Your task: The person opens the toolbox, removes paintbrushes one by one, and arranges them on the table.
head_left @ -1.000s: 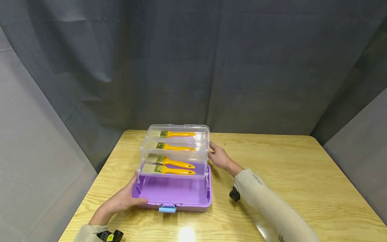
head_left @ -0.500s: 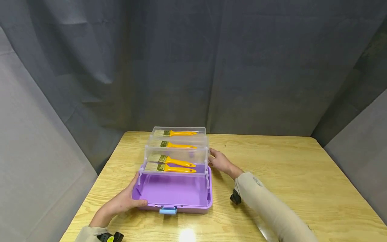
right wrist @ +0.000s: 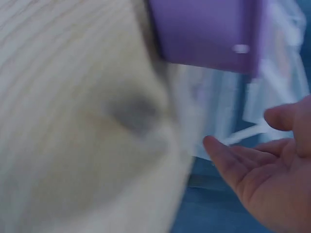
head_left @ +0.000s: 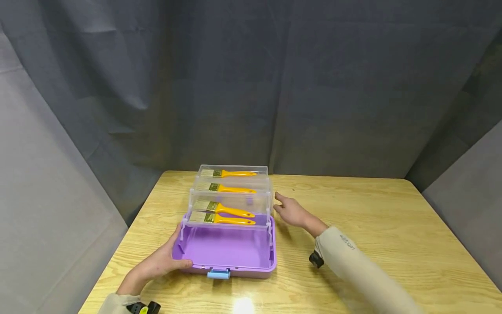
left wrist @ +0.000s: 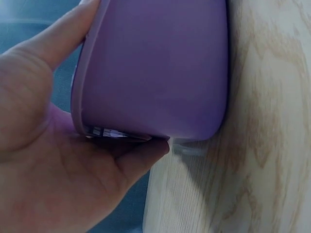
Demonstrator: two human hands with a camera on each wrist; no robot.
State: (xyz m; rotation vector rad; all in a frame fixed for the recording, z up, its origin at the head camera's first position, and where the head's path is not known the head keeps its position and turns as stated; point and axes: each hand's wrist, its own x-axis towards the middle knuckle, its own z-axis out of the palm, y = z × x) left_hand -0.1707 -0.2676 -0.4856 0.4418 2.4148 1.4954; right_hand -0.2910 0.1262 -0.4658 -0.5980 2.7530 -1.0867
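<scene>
A purple toolbox (head_left: 226, 247) stands open on the table, a pale blue latch (head_left: 218, 274) at its front. Clear trays (head_left: 236, 226) rise in steps over its back half, and several paintbrushes (head_left: 236, 212) with yellow handles lie in them. My left hand (head_left: 157, 261) grips the box's left end, thumb over the front corner and fingers along the side; the left wrist view has the purple wall (left wrist: 155, 68) between thumb and fingers. Just right of the trays is my right hand (head_left: 293, 212), fingers loosely extended, holding nothing. The clear lid (right wrist: 209, 107) hangs behind the box, blurred in the right wrist view.
The wooden table (head_left: 372, 231) extends to the right of the box. A dark curtain (head_left: 333, 96) hangs behind its far edge, and grey panels (head_left: 47, 187) flank both sides.
The clear lid has swung back and down behind the trays. My right hand has let go of it and drawn slightly right. My left hand stays on the box.
</scene>
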